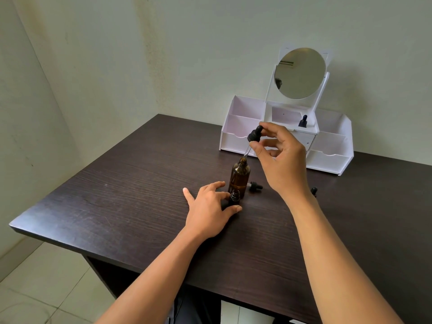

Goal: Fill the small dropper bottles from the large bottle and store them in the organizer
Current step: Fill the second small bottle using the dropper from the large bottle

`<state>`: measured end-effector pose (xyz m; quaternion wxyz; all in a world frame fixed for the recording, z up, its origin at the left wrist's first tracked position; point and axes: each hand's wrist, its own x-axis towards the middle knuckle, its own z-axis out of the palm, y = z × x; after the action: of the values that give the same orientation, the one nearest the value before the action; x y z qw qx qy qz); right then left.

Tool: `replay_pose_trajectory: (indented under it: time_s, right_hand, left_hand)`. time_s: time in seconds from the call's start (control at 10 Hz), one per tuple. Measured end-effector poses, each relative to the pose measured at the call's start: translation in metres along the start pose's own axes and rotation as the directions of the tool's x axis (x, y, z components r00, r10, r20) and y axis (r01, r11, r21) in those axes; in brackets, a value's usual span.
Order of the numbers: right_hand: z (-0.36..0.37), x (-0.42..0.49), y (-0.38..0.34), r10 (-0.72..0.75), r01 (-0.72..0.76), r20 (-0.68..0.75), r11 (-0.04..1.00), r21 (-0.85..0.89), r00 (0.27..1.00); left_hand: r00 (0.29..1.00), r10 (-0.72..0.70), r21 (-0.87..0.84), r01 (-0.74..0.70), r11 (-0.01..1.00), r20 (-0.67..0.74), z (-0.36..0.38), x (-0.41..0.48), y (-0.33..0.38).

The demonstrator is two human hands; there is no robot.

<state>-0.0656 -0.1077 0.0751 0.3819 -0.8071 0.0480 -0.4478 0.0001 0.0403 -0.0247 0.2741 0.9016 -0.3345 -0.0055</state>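
Amber glass: the large bottle (pixel 240 176) stands upright and uncapped near the middle of the dark wood table (pixel 121 197). My right hand (pixel 281 160) pinches a black dropper (pixel 255 134) at its rubber bulb and collar between thumb and forefingers, with the other fingers loosely curled. The glass pipette slants down and left, its tip at the bottle's mouth; I cannot tell whether it is inside. Just near of the large bottle stands a small dropper bottle (pixel 234 198), open at the top. My left hand (pixel 209 208) grips it low between thumb and forefinger, the remaining fingers spread on the table. A loose dropper cap (pixel 255 186) lies on its side just right of the large bottle. Further right, a second small bottle (pixel 314 191), capped, is partly hidden behind my right wrist. At the far right sits the white organizer (pixel 332 160), against the wall. One capped bottle (pixel 303 121) stands upright in its centre compartment, below the round mirror (pixel 300 73).
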Motion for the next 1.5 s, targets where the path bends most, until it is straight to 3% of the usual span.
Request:
replay_pose_trajectory:
  time_s: [0.2,0.3,0.4,0.5,0.6,0.8,1.1,1.5]
  right_hand:
    - [0.002,-0.001,0.009,0.055,-0.052,0.057,0.997,-0.059,0.997]
    - [0.003,-0.006,0.023,0.158,-0.154,0.033,0.982,-0.105,0.987]
    - [0.004,-0.016,0.048,0.357,-0.281,0.181,0.896,-0.345,0.916]
    - [0.007,-0.031,0.064,0.506,-0.262,0.336,0.785,-0.562,0.795]
    - [0.008,-0.040,0.066,0.534,-0.228,0.320,0.724,-0.651,0.783]
    - [-0.012,-0.035,0.041,0.478,-0.240,0.285,0.771,-0.590,0.831]
    - [-0.021,-0.019,-0.019,0.324,-0.129,0.470,0.908,-0.399,0.821]
    - [-0.009,-0.013,-0.028,0.309,0.013,0.577,0.874,-0.486,0.756]
  left_hand:
    - [1.000,0.001,0.002,-0.001,1.000,0.000,0.000,0.000,0.000]
    - [1.000,0.003,0.003,-0.003,1.000,-0.009,0.000,0.000,-0.001]
    - [1.000,0.003,0.003,-0.003,1.000,-0.015,0.001,-0.001,-0.001]
    - [1.000,0.003,0.002,-0.003,1.000,-0.014,0.001,-0.001,-0.001]
    - [1.000,0.000,0.008,0.001,1.000,-0.011,0.001,0.000,-0.001]
    - [1.000,0.002,0.006,-0.002,1.000,-0.013,0.001,0.000,-0.001]
    - [1.000,0.008,0.001,-0.008,1.000,-0.024,0.003,-0.001,-0.001]
    - [1.000,0.015,-0.002,-0.015,1.000,-0.026,0.002,-0.002,-0.001]
